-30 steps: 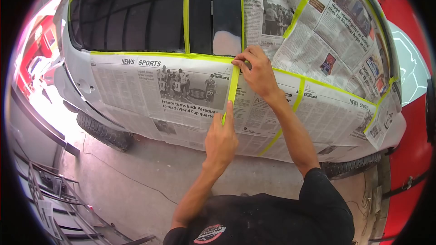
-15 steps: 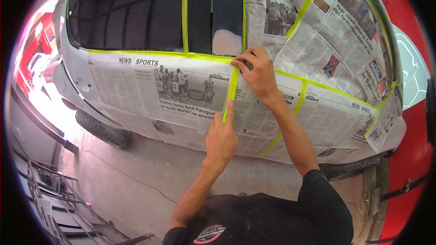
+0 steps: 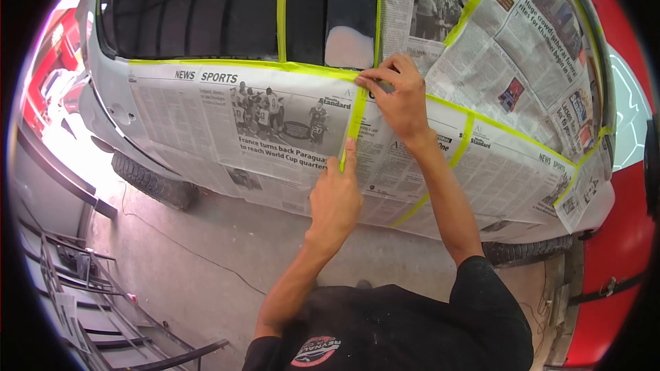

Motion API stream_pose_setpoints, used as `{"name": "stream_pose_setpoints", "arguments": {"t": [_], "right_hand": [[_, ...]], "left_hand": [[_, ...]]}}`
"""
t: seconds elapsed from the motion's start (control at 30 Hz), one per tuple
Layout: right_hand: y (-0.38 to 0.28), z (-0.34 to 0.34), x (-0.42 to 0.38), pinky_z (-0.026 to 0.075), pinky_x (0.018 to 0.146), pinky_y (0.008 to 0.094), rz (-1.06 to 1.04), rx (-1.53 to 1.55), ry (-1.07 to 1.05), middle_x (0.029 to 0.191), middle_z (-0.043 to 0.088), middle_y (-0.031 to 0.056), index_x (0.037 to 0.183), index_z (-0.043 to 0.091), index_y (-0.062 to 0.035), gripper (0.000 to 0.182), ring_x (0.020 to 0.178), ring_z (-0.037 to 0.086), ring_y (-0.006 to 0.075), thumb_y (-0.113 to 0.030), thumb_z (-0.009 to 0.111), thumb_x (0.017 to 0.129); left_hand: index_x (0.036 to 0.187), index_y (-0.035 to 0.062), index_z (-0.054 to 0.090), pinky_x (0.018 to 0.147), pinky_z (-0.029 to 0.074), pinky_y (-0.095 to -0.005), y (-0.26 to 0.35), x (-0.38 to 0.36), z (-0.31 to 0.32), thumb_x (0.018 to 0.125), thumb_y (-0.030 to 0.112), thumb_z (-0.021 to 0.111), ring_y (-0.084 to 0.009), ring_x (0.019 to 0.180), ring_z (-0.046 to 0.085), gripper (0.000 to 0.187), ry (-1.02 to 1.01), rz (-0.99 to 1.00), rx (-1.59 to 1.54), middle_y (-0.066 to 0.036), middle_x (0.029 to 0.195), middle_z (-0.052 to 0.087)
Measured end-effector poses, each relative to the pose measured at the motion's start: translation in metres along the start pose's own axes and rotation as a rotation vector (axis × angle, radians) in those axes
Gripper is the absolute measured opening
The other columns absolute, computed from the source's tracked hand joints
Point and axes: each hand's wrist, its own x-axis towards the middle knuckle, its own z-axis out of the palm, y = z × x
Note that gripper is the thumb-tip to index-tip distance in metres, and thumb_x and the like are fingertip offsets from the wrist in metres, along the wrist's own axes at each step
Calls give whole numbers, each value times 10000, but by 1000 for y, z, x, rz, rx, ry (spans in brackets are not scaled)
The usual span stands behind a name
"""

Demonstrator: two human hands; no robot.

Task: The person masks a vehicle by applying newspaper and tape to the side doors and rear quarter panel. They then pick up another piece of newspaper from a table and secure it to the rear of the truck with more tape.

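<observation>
A vertical strip of yellow-green masking tape [image 3: 355, 121] runs down the seam between two newspaper sheets on a vehicle's side. My left hand [image 3: 335, 199] is at its lower part, with the index finger stretched along the tape and the strip passing between that finger and the thumb. At the top of the strip, just below the window edge, my right hand [image 3: 400, 99] has its thumb and fingertips pinched together on the tape. To the left lies a newspaper sheet [image 3: 185, 113]; another newspaper sheet [image 3: 395, 154] is partly behind my right wrist.
Dark window glass [image 3: 199, 10] has tape along its edges. More newspaper [image 3: 481, 75] covers the area at upper right. Below the vehicle are a tyre [image 3: 148, 182] and a concrete floor [image 3: 199, 254] with a thin cable. A metal rack [image 3: 96, 288] stands at lower left.
The vehicle sits slightly higher in view. Both hands keep nearly the same places on the tape strip; the left has shifted slightly up in the picture along with the vehicle.
</observation>
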Motion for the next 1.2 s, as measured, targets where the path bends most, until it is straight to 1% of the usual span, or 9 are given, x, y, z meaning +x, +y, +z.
{"name": "stream_pose_setpoints", "arguments": {"t": [0.17, 0.47, 0.67, 0.77, 0.87, 0.97, 1.03, 1.1, 1.2], "right_hand": [[0, 1, 0, 499, 766, 387, 0, -3, 10, 848, 623, 57, 885, 826, -80, 107, 876, 599, 250, -104, 866, 789], [1, 2, 2, 502, 772, 392, 66, 62, 40, 813, 650, 53, 1026, 805, -73, 255, 857, 594, 249, -109, 877, 783], [7, 6, 0, 514, 786, 396, 4, 43, 70, 868, 710, 82, 1012, 797, -51, 179, 890, 629, 270, -88, 826, 839], [2, -1, 5, 524, 790, 398, 118, 143, 63, 885, 722, 94, 998, 793, -46, 129, 916, 641, 287, -53, 783, 870], [-7, -11, 2, 522, 815, 399, 31, -2, 114, 948, 719, 82, 988, 794, -65, 113, 965, 637, 281, -69, 771, 877], [-24, -17, -11, 503, 878, 421, -65, -211, -50, 1022, 708, 61, 993, 798, -99, 118, 1012, 628, 280, -112, 772, 879], [-18, -11, -20, 463, 958, 464, -41, -244, -43, 1124, 679, 47, 1053, 799, -145, 183, 1104, 599, 297, -157, 781, 872], [-28, -11, -30, 417, 1044, 503, -59, -377, -32, 1252, 645, 55, 1154, 790, -178, 275, 1223, 545, 323, -181, 782, 879], [-34, -6, -51, 366, 1125, 518, -38, -464, -60, 1427, 556, 59, 1328, 740, -225, 449, 1348, 450, 330, -240, 792, 882]], "left_hand": [[1626, 71, 391, 681, 572, -526, 3, 2, -7, 918, 1, 581, -420, 784, 682, 737, -38, -4, 14, -231, 1046, 603], [1612, -68, 328, 720, 602, -515, 9, 24, -8, 923, 21, 620, -422, 873, 715, 754, -204, -44, 55, -270, 1121, 623], [1621, -61, 319, 725, 611, -511, 8, 24, -6, 898, 52, 662, -421, 867, 721, 808, -205, -44, 65, -263, 1113, 629], [1626, -54, 315, 718, 612, -508, 6, 24, 0, 890, 59, 672, -417, 866, 725, 825, -181, -30, 74, -258, 1115, 633], [1623, -49, 326, 708, 613, -508, 5, 22, 5, 891, 66, 676, -415, 845, 728, 819, -146, -28, 92, -254, 1110, 639], [1613, -55, 340, 699, 614, -505, 4, 22, 7, 893, 54, 666, -416, 825, 734, 798, -141, -19, 70, -262, 1112, 650], [1609, -61, 339, 697, 616, -508, 1, 20, 13, 906, 45, 638, -423, 818, 739, 771, -72, -11, 50, -281, 1108, 658], [1645, -42, 253, 687, 609, -527, -5, 24, 26, 881, 66, 669, -462, 829, 724, 877, -108, -35, 31, -311, 1115, 643], [1656, -38, 218, 674, 617, -515, -6, 23, 33, 886, 53, 667, -451, 817, 727, 896, -87, -30, 19, -300, 1135, 632]]}}
